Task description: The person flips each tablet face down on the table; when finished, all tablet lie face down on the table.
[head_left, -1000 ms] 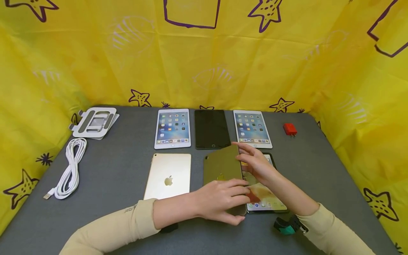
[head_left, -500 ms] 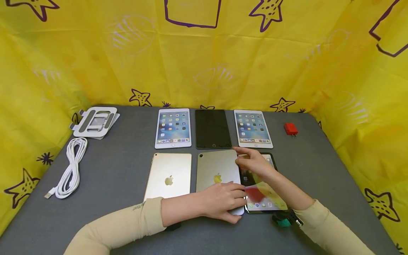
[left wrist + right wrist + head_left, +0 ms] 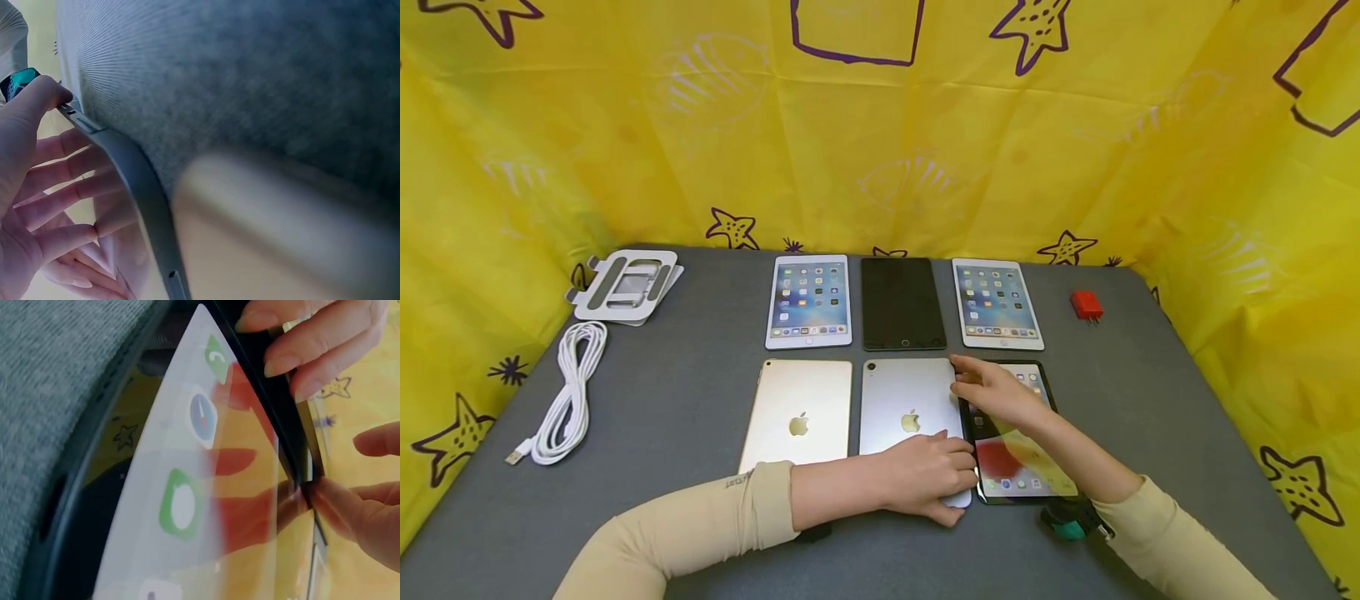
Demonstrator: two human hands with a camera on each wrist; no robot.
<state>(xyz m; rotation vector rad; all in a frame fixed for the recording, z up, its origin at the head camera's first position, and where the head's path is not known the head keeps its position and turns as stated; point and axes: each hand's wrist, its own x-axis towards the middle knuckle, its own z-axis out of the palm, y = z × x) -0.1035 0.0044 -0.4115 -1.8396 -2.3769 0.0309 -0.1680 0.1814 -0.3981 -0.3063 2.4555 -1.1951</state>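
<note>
A silver tablet (image 3: 908, 404) lies face down on the grey table (image 3: 700, 400), logo up, in the middle of the near row. My left hand (image 3: 936, 483) grips its near right corner, thumb on the edge, which shows close up in the left wrist view as a grey rim (image 3: 145, 200) beside my left hand (image 3: 37, 187). My right hand (image 3: 988, 387) pinches the tablet's far right edge. Under my right forearm lies a black-framed tablet (image 3: 1018, 442) with a lit screen (image 3: 187, 487); my right hand's fingertips (image 3: 356, 512) sit at its edge.
A gold tablet (image 3: 797, 417) lies face down to the left. The back row holds two lit white tablets (image 3: 808, 300) (image 3: 997, 302) and a dark tablet (image 3: 901, 302). A red charger (image 3: 1085, 305), white cable (image 3: 568, 392) and grey stand (image 3: 625, 286) lie apart. Yellow cloth (image 3: 880, 125) walls the table.
The silver tablet stood tilted up on its left side a second ago; both hands have lowered it flat, face down. The hands stay on its right edge.
</note>
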